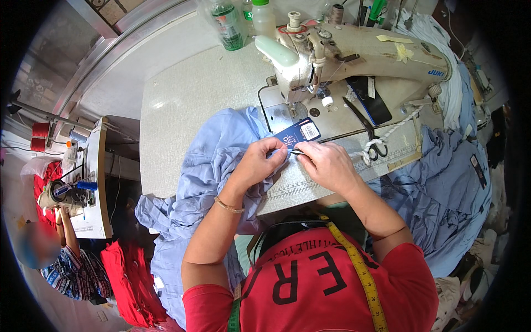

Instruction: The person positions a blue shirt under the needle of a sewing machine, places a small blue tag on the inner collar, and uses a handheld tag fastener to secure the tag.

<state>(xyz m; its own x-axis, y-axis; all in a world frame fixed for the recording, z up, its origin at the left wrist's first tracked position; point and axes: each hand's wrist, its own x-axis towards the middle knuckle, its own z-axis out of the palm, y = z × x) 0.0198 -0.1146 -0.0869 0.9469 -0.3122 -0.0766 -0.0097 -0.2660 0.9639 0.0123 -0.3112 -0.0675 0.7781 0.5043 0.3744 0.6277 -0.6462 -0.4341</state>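
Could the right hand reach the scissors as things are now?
Likely yes: the scissors lie near the right hand, only white cord between, though it pinches a small dark item.

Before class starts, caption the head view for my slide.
Left hand and right hand nearly meet at a sewing machine, a small dark item between, blue cloth alongside.

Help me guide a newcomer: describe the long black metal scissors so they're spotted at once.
Find the large cream metal sewing machine on the pale table. Below its arm, just left of a flat dark rectangular object, lie the scissors. Unlike that object, they have two looped black handles, near a white twisted cord.
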